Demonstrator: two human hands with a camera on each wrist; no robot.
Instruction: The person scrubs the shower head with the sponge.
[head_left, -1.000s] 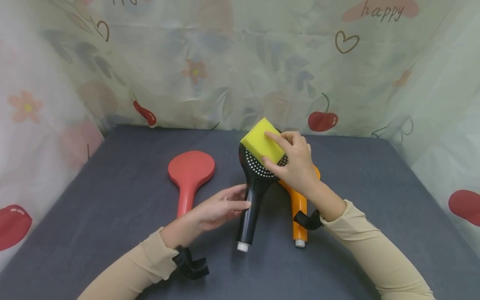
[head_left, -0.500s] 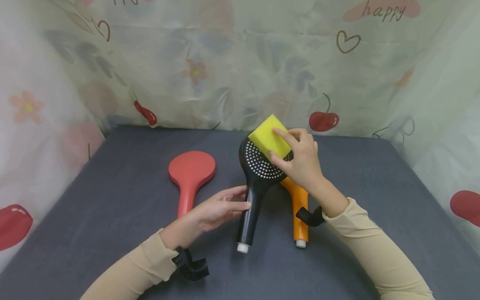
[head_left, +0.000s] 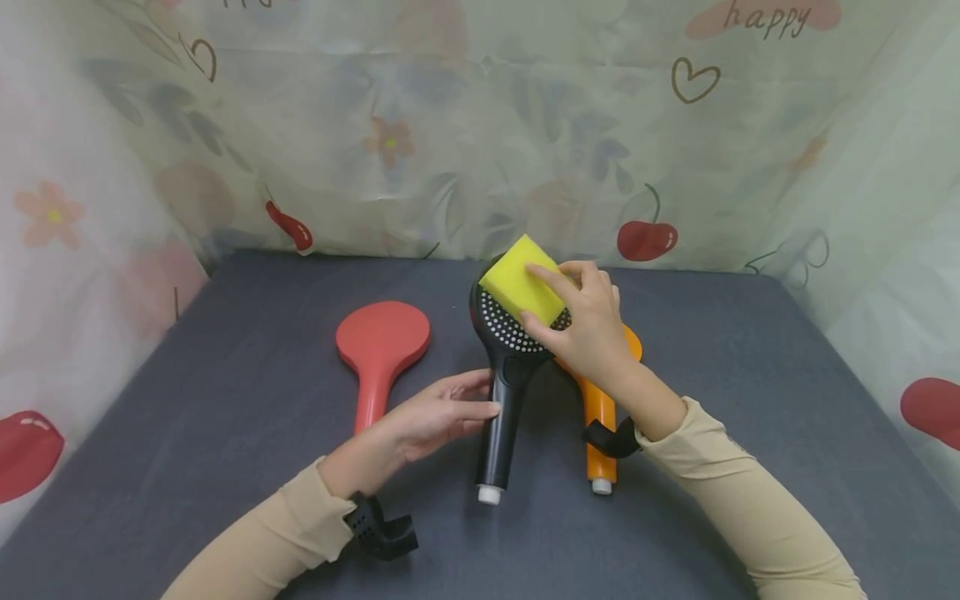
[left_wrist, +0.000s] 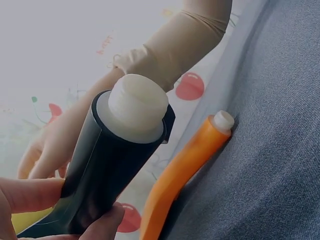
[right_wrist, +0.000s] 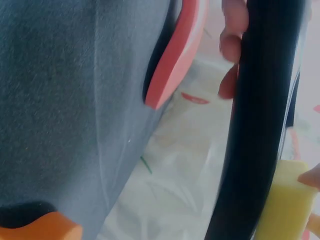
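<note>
In the head view my left hand (head_left: 442, 415) grips the handle of a black shower head (head_left: 504, 433), which is raised off the table with its dotted spray face up. The left wrist view shows its white threaded end (left_wrist: 137, 102) close up, thumb and fingers around the handle. My right hand (head_left: 588, 321) pinches a yellow sponge (head_left: 522, 279) between thumb and fingers. The sponge lies against the spray face and covers its upper part. In the right wrist view the sponge (right_wrist: 286, 205) touches the black head's face.
On the dark grey table (head_left: 225, 433) a red shower head (head_left: 383, 333) lies face down, left of the black one. An orange shower head (head_left: 597, 408) lies to the right, partly hidden beneath my right hand and wrist. A patterned curtain (head_left: 480, 150) hangs behind.
My right hand slid the sponge up and right across the spray face, then back down and left. The black shower head's top tipped slightly left; my left hand keeps its grip.
</note>
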